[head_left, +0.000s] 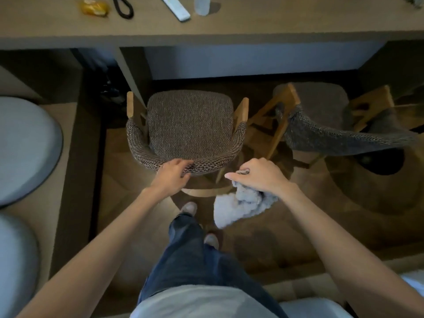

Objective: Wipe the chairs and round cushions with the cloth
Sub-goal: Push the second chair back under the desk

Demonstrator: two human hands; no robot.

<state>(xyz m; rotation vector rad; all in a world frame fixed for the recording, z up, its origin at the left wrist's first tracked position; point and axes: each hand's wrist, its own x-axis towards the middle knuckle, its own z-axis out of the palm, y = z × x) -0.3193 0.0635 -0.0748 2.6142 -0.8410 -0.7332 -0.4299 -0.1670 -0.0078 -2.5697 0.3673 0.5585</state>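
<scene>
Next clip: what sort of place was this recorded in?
Probably a hotel room or home sitting area: a long wooden desk bearing a white remote control, two brown woven-fabric wooden armchairs before it, and round grey cushions on a side bench.

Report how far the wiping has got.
Done: nothing shows as wiped; cannot tell. In hand: left hand rests on the backrest of the near chair; right hand grips the cloth, off the chair. Left: the second chair and two round cushions.
</scene>
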